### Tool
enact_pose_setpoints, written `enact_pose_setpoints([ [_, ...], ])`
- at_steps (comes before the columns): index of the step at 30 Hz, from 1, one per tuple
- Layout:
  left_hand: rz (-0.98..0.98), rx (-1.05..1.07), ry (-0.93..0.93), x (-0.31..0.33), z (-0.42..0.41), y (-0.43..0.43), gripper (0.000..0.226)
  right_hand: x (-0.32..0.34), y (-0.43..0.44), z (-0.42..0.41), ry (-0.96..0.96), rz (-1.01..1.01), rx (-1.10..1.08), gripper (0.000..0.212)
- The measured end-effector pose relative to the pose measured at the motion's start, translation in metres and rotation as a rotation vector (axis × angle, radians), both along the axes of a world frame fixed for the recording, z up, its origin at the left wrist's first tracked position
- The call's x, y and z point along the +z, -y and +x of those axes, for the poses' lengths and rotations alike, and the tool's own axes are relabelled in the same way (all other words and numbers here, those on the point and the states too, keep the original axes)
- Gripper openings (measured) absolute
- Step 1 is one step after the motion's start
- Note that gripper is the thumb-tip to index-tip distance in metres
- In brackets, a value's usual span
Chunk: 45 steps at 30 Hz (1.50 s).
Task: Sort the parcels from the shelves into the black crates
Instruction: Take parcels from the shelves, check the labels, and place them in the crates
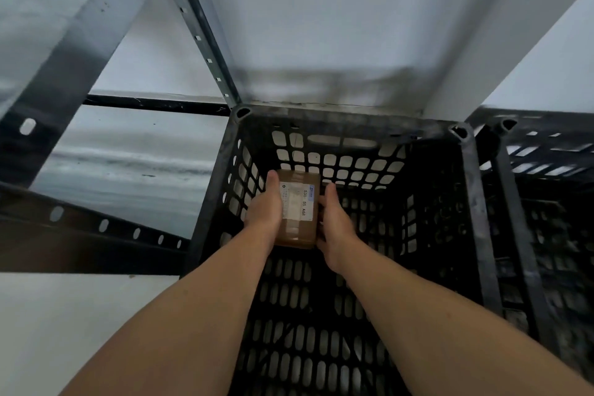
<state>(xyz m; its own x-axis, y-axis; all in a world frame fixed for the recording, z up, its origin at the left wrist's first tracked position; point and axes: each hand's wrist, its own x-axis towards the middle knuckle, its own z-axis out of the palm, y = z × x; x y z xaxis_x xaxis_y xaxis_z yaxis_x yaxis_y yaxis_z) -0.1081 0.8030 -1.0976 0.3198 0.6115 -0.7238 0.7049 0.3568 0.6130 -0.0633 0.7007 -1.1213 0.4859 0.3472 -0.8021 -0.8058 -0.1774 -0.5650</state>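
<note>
Now both hands, left [264, 209] & right [334, 223], clasp taped brown cardboard parcel [297, 209] w/ white label inside perforated black plastic crate [469, 202].

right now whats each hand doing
Left hand: closed on the left side of the brown parcel, inside the black crate.
Right hand: closed on the same parcel's right side.

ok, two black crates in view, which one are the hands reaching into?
The centre crate: both hands, left and right, hold the brown parcel inside it. The crate at the right edge has no hands in it.
</note>
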Motion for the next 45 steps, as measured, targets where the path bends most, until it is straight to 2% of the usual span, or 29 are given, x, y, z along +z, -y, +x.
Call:
enact_pose_setpoints([
  [3, 0.091, -0.094, -0.05, -0.01, 0.001, 0.0, 0.083, -0.011, -0.001, -0.003, 0.01, 0.007, -0.011, 0.053],
  [10, 0.129, -0.245, -0.147, -0.024, 0.011, -0.004, 0.084, -0.024, -0.002, -0.003, 0.027, 0.016, 0.02, 0.05],
  [19, 0.312, -0.336, -0.229, -0.037, 0.01, 0.008, 0.087, -0.023, -0.003, -0.003, 0.011, 0.018, 0.033, 0.047],
  [26, 0.057, -0.188, -0.133, -0.03, 0.016, -0.006, 0.083, -0.019, -0.002, 0.0, 0.024, -0.006, 0.081, 0.057],
  [30, 0.083, -0.181, -0.124, -0.01, 0.014, -0.007, 0.075, 0.006, -0.003, 0.007, 0.04, 0.01, 0.164, 0.055],
  [34, 0.113, -0.184, -0.106, 0.033, 0.012, -0.001, 0.075, 0.055, 0.001, 0.016, 0.123, -0.029, 0.225, 0.055],
  [37, 0.148, -0.192, -0.088, 0.089, 0.005, 0.011, 0.072, 0.113, 0.011, 0.014, 0.129, -0.04, 0.258, 0.062],
  [39, 0.173, -0.218, -0.042, 0.143, 0.002, 0.02, 0.07, 0.162, 0.019, 0.014, 0.228, -0.083, 0.32, 0.064],
  [43, 0.448, -0.52, -0.051, 0.257, 0.001, 0.031, 0.054, 0.27, 0.036, 0.017, 0.527, -0.252, 0.479, 0.064],
  [45, 0.552, -0.692, -0.144, 0.311, -0.003, 0.036, 0.057, 0.328, 0.047, 0.016, 0.685, -0.343, 0.584, 0.064],
])
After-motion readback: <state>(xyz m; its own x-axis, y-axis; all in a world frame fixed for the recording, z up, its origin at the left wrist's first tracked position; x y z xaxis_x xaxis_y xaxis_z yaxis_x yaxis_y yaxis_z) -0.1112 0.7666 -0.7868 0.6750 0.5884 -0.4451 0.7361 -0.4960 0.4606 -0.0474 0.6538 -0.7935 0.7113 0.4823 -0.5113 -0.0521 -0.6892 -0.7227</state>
